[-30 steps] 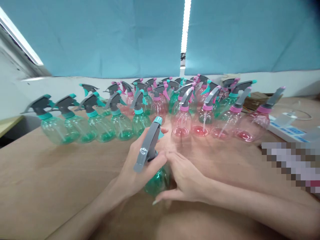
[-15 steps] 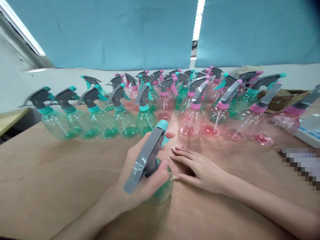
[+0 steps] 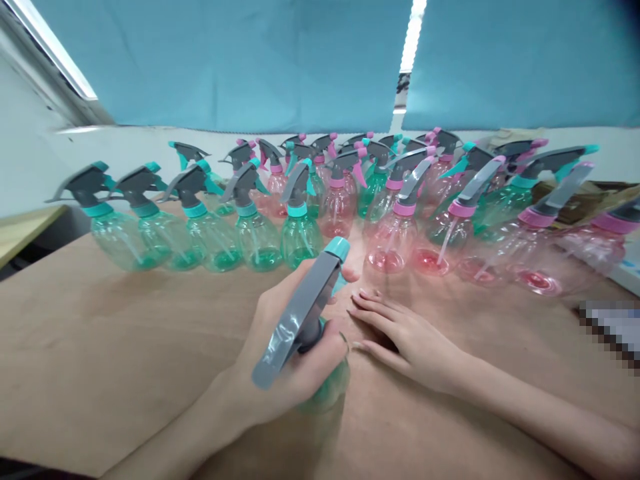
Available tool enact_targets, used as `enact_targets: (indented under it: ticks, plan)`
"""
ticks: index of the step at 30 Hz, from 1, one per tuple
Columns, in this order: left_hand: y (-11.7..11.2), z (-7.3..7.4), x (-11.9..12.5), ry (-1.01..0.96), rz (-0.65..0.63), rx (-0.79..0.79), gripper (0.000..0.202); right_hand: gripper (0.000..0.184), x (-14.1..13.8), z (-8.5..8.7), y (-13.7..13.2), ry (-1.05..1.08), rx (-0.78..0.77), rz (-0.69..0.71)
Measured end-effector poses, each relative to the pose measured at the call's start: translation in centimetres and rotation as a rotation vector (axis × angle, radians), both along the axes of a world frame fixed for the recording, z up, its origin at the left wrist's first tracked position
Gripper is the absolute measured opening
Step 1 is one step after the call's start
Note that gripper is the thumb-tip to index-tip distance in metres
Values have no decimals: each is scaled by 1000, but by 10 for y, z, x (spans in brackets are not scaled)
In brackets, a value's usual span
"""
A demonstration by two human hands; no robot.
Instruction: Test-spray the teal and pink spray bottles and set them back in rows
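My left hand is wrapped round the neck of a green spray bottle with a grey trigger head and turquoise nozzle. The nozzle points away from me, up and slightly right. Part of the bottle is hidden behind my fingers. To its right, my right hand lies on the wooden table, fingers stretched apart and holding nothing. Ahead on the left stands a row of green spray bottles. Pink spray bottles form a row ahead on the right.
More pink and green bottles stand behind the front rows, among them a pink one near the middle. A brown cardboard item sits at the right back. A blurred-out flat object lies at the right edge. Blue curtain hangs behind.
The view has shifted a little, so the bottles appear slightly further right. My left thumb has moved further round the bottle's neck. My right hand keeps its place on the table.
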State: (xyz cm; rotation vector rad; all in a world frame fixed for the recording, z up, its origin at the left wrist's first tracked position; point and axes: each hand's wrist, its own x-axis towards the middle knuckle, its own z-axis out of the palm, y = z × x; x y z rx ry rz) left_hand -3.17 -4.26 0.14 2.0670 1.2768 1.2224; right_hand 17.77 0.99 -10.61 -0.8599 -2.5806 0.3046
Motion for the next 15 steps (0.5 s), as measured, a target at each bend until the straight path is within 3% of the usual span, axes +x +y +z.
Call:
enact_targets:
  ticks: [5, 15]
  plan:
    - [3, -4, -1, -141, -71, -30, 35, 49, 1, 0, -1, -12, 12, -5]
    - [0, -3, 1, -173, -26, -19, 24, 48, 0, -4, -3, 33, -7, -15]
